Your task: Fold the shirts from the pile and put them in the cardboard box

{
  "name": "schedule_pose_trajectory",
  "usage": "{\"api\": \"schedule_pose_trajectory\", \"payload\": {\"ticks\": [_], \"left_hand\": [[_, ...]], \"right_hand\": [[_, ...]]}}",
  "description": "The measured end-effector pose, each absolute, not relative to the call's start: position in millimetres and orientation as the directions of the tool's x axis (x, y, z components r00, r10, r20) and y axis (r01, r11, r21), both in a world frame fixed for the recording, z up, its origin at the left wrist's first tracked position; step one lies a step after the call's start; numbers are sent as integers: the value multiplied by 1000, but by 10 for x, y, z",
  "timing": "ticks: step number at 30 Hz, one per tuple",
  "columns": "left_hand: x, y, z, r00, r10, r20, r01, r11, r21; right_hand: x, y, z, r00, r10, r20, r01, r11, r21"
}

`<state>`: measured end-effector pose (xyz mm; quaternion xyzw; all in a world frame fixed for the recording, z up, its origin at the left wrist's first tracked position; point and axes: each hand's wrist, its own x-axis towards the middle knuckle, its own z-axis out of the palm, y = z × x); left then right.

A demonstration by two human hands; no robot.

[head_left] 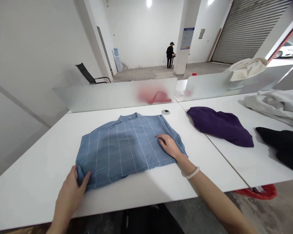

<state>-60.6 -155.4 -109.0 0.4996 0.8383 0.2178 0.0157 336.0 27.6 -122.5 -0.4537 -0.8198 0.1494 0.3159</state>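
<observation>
A blue shirt (127,146) with white check lines lies spread on the white table, its collar toward the far side and its near part folded under. At its near left corner, my left hand (73,188) has the edge of the cloth between thumb and fingers, and a small roll of fabric bunches up there. My right hand (169,145), with a pale bead bracelet on the wrist, rests on the right part of the shirt. Its fingers reach left over the cloth and hold nothing.
A purple garment (221,125), a black garment (283,143) and white cloth (280,104) lie to the right. Frosted dividers (122,94) line the table's back edge. A red-lined bin (266,192) stands below. Far off, a person (170,53) stands by a pillar.
</observation>
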Motion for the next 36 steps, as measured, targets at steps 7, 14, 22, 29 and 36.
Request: {"api": "schedule_pose_trajectory", "payload": {"ticks": [7,14,22,29,36], "left_hand": [[177,-2178,-1090,-692,650,315,714,549,435],[175,-2133,-1231,-586,675,448,810,501,305],[193,-2108,-1162,-624,600,501,772,571,278],[40,-1956,-1029,-657,664,358,750,621,225],[-156,-1803,-977,-761,609,225,626,596,503]], "right_hand": [[3707,-21,-1117,-203,887,415,716,423,-555],[4170,-676,-1523,3,919,394,770,249,-587],[4086,-646,-1452,-1,911,412,783,257,-566],[4031,-871,-1325,147,950,275,539,156,-828],[4031,-976,-1291,204,978,48,224,1,-975]]}}
